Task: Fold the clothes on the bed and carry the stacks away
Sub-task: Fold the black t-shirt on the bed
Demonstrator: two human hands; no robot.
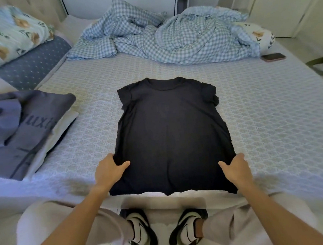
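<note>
Two risks noted: the black cotton T-shirt [170, 129] overhangs the near edge of the patterned mattress [265, 115], so a tug may slide it off; sleeves tucked unevenly may skew the fold. Left hand [110, 172] and right hand [236, 169] pinch the side edges near its hem, thumbs on top; garment lies flat, collar away.

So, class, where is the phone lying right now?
In the head view the phone lies far right on the bed, near its edge, just in front of the rumpled checked quilt and a floral pillow.
</note>
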